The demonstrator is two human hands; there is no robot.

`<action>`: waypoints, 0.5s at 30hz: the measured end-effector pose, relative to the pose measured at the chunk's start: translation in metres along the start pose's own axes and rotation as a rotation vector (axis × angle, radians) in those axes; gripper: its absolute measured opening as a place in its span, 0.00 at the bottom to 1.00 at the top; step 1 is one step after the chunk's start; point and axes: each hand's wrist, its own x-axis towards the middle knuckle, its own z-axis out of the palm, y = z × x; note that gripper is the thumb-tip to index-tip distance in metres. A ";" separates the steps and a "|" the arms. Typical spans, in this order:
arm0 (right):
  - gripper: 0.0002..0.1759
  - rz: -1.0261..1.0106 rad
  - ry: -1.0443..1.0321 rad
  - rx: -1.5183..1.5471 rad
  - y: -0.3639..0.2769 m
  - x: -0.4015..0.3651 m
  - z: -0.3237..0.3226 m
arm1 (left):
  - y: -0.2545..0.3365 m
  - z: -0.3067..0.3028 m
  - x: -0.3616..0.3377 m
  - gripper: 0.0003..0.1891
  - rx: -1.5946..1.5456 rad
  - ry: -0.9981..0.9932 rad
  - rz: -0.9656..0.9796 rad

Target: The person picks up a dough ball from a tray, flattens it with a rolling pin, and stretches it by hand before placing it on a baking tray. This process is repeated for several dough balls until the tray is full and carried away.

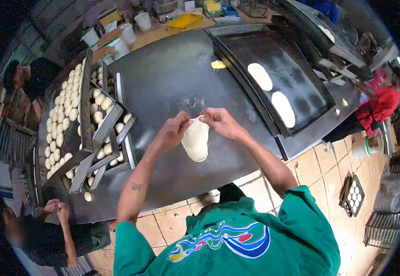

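Note:
A flattened piece of dough (pixel 195 142) hangs from both my hands over the dark metal table (pixel 163 73). My left hand (pixel 177 128) pinches its upper left edge between thumb and fingers. At the upper right edge, my right hand (pixel 219 121) grips it the same way, so the dough droops in a long oval toward me. To the right, a black baking tray (pixel 296 69) holds two flat oval dough pieces, one farther back (pixel 260 77) and one nearer (pixel 283 109).
Stacked trays of dough balls (pixel 64 108) stand on the left, with one loose dough ball (pixel 87 196) near the table's edge. A yellow lump (pixel 218 65) lies beside the black tray. Co-workers are at the lower left (pixel 39 234) and, in red, at the right (pixel 384 108).

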 end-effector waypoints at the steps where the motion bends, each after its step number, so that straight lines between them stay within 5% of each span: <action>1: 0.14 -0.051 -0.037 0.034 -0.004 -0.006 -0.004 | 0.015 -0.004 -0.003 0.09 -0.034 -0.031 -0.005; 8: 0.10 -0.067 -0.124 0.037 -0.066 -0.018 -0.074 | 0.091 -0.027 0.035 0.08 -0.160 -0.170 0.020; 15: 0.11 -0.148 -0.073 -0.216 -0.110 0.064 -0.227 | 0.143 -0.045 0.209 0.11 -0.204 -0.221 0.151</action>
